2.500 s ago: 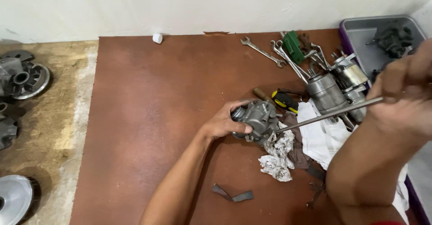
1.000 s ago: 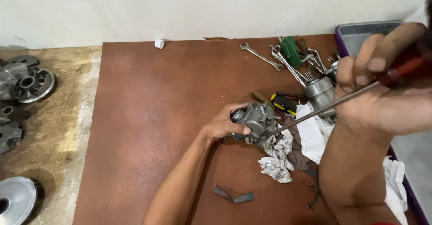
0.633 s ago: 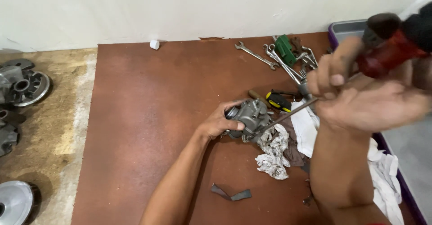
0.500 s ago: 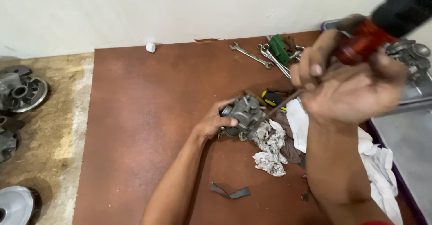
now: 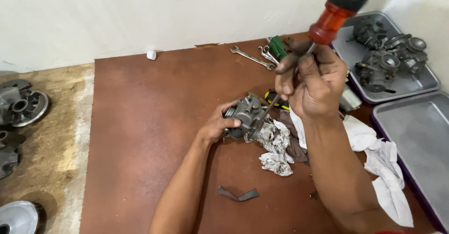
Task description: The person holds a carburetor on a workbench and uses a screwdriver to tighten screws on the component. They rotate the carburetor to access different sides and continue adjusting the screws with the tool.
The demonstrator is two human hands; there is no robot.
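The left hand (image 5: 219, 124) grips a grey carburettor (image 5: 246, 114) near the middle of the brown worktop (image 5: 140, 121), beside crumpled rags (image 5: 276, 145). The right hand (image 5: 311, 82) is closed around a long screwdriver (image 5: 327, 18) whose tip meets the carburettor.

A dull grey cast-metal carburettor (image 5: 247, 114) rests on a matt, reddish-brown board (image 5: 149, 121) beside crumpled, stained cloth rags (image 5: 277, 150). The screwdriver (image 5: 327, 21) pairs a glossy translucent red plastic handle with a bright steel shaft; smooth metal trays (image 5: 411, 121) alongside.
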